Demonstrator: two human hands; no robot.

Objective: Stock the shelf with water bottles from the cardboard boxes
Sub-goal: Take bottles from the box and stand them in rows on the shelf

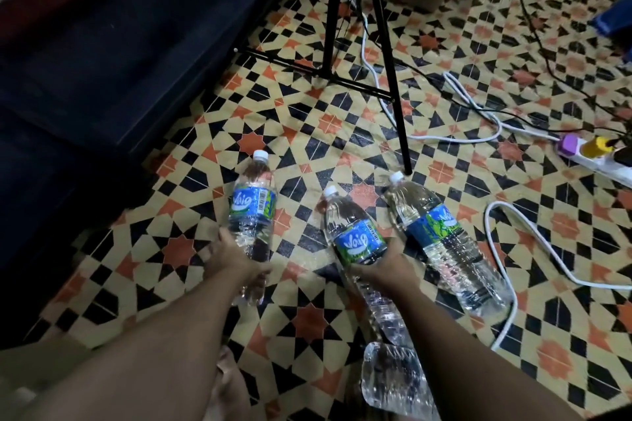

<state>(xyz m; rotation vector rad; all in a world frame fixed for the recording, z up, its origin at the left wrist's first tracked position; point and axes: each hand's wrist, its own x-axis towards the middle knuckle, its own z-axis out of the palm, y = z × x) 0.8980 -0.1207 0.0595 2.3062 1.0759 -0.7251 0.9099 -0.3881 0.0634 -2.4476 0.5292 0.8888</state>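
**Two bottles gripped, two more waiting**

My left hand (236, 260) curls round the left bottle (253, 205), my right hand (386, 267) round the middle bottle (355, 236), both low at the tiled floor (307, 318). A third bottle (444, 243) lies just beside; a fourth bottle (393, 379) shows nearest me. Pick-up step, I judge: next, lift both clear of the tripod (390, 79) and white cable (455, 138), toward the shelf.

A black metal tripod (334, 17) is set on a floor of orange, black and cream patterned tiles (564, 249). A white cable (455, 139) is run to a white power strip (602, 162). What may be a dark upholstered bench (102, 61) is seen at left.
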